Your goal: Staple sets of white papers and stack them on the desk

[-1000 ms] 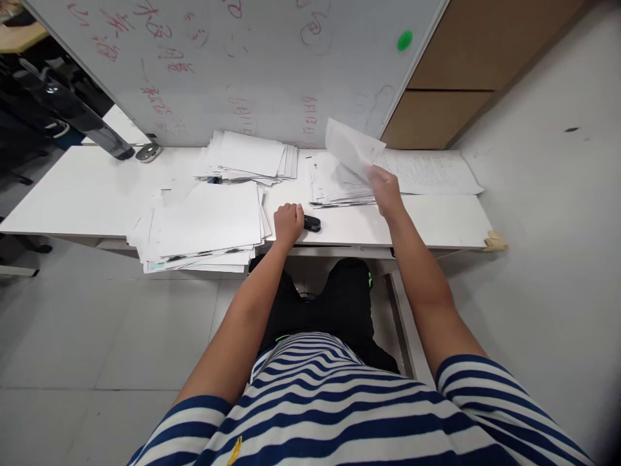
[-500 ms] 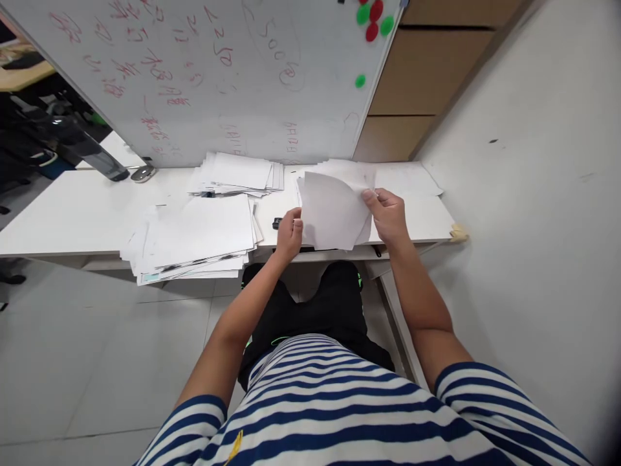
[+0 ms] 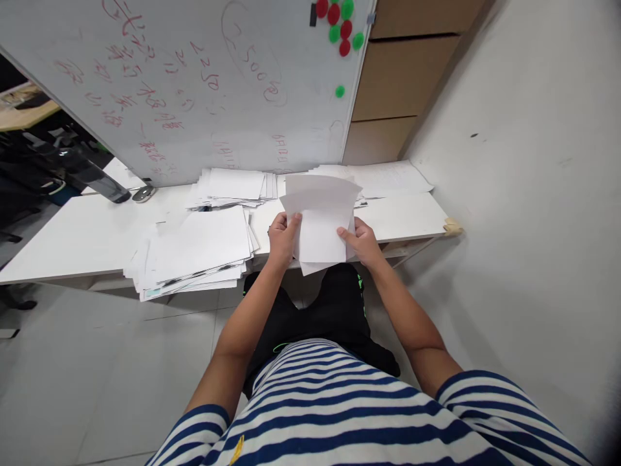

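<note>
Several sheets of paper (image 3: 320,226) are held up in front of me, their top edges bent and lower corners not lined up. My left hand (image 3: 283,237) grips their left side with the thumb on the front sheet. On the right side, my right hand (image 3: 359,241) pinches them in the same way, its fingers hidden behind. A large loose stack of paper (image 3: 196,249) lies to the left of my left hand and juts over the desk's front edge. Behind it is a smaller paper stack (image 3: 235,186).
The white desk (image 3: 92,230) runs along a whiteboard (image 3: 169,84) with red writing and round magnets (image 3: 345,29). A dark bottle (image 3: 104,181) and a computer mouse (image 3: 143,193) are at the left. More paper (image 3: 395,178) lies at the back right, near a wall (image 3: 524,194).
My right hand has come down and left, drawing the sheets upright between both hands. My left hand has its thumb over the front sheet now. The view has shifted slightly to the right.
</note>
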Tool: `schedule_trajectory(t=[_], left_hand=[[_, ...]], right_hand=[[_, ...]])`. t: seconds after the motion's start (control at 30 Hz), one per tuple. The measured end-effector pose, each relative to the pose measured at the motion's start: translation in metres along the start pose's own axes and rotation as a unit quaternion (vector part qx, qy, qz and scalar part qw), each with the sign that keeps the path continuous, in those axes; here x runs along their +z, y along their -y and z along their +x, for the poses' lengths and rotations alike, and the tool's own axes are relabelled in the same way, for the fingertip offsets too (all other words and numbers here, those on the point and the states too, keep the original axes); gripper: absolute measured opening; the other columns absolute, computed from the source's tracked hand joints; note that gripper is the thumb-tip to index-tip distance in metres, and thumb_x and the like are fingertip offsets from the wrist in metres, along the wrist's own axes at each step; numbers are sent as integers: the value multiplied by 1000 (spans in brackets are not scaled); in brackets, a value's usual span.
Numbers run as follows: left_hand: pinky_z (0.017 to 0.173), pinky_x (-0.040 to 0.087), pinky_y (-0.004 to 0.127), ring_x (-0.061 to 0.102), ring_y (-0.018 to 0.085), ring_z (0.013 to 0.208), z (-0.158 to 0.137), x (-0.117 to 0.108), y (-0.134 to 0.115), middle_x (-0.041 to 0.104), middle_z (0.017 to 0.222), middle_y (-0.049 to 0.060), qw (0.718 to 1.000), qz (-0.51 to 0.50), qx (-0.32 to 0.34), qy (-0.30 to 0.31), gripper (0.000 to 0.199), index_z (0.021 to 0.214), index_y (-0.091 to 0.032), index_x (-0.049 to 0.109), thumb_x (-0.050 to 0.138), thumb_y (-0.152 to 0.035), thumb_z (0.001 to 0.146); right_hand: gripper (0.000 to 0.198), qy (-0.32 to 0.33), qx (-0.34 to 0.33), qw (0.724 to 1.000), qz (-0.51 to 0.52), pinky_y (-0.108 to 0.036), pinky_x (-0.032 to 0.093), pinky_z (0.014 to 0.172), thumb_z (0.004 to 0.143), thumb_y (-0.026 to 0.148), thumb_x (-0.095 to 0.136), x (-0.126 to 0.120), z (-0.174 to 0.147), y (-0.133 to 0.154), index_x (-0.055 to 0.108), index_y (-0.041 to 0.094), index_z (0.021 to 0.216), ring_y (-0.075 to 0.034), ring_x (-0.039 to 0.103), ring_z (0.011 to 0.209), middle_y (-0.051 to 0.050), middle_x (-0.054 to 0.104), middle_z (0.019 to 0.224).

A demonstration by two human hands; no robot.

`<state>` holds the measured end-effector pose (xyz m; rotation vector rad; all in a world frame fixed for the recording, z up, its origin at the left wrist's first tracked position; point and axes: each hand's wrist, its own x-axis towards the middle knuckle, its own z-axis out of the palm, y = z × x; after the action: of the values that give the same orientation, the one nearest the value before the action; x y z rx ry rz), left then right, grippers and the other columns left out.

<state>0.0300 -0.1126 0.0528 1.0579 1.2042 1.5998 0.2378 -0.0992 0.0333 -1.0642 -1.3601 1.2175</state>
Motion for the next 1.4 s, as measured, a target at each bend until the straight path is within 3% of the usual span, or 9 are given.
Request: schedule_trajectory(t=[0.2, 0.33, 0.43, 0.57, 0.7, 0.83, 1.07, 1.27, 1.4], left_hand=[[89, 55, 36, 68, 22, 106, 0, 16, -3, 72, 115, 8, 1000, -12, 17, 21, 46, 110, -23, 60, 76, -52, 77], [93, 55, 40, 69, 26, 109, 11, 18, -15, 73, 118, 10, 995, -35, -19, 96, 49, 109, -20, 68, 81, -50, 73], [94, 55, 41, 69, 27, 107, 26, 19, -16, 75, 112, 10, 989, -11, -27, 147, 44, 102, -18, 73, 82, -49, 72], [90, 54, 42, 70, 27, 99, 40, 25, 11, 77, 100, 8, 992, 44, -33, 112, 39, 90, -17, 76, 83, -48, 68], [88, 53, 41, 69, 26, 94, 40, 32, 40, 77, 92, 7, 995, 78, -36, 51, 34, 86, -16, 75, 80, -46, 70], [87, 53, 39, 69, 25, 93, 37, 31, 55, 77, 93, 7, 994, 88, 7, 61, 32, 88, -17, 75, 78, -45, 73], [80, 54, 40, 69, 24, 85, 31, 23, 93, 75, 85, 7, 994, 92, -55, 18, 21, 81, -17, 73, 77, -35, 72], [80, 54, 38, 68, 25, 86, 27, 20, 81, 76, 86, 6, 990, 126, -41, 38, 20, 81, -18, 73, 78, -35, 71], [83, 52, 35, 68, 24, 92, 25, 22, 70, 76, 94, 6, 982, 167, 33, 80, 25, 92, -19, 74, 73, -40, 78]], right_hand=[[51, -21, -40, 999, 13, -44, 55, 98, 79, 59, 72, 3, -5, 8, 69, 23, 114, -28, 68, 110, -8, 74, 116], [47, -45, -84, 995, 18, -45, 56, 97, 81, 60, 69, 4, 3, 25, 71, 25, 111, -28, 68, 109, -6, 75, 113], [46, -53, -95, 994, 8, -44, 55, 97, 82, 60, 67, 1, 16, 21, 72, 25, 111, -28, 68, 110, -6, 75, 113], [45, -52, -44, 995, -73, -46, 51, 100, 75, 58, 73, -11, 41, -11, 75, 21, 101, -30, 66, 113, -8, 75, 115], [45, -5, 30, 995, -96, -45, 52, 95, 73, 57, 73, -28, 54, -32, 77, 19, 96, -31, 68, 107, -8, 77, 107], [47, -4, 4, 995, -99, -42, 54, 89, 79, 59, 68, -30, 52, -38, 76, 19, 101, -30, 70, 103, -7, 78, 102], [34, -5, -44, 974, -221, -40, 51, 99, 83, 46, 63, -20, 40, -66, 76, 20, 100, -28, 67, 110, -9, 75, 114], [35, -30, -7, 976, -214, -38, 53, 95, 85, 50, 60, -19, 31, -70, 76, 22, 100, -28, 68, 106, -7, 76, 111], [44, -79, 2, 978, -194, -41, 53, 92, 84, 57, 61, -16, 30, -71, 76, 18, 99, -30, 70, 101, -9, 78, 101]])
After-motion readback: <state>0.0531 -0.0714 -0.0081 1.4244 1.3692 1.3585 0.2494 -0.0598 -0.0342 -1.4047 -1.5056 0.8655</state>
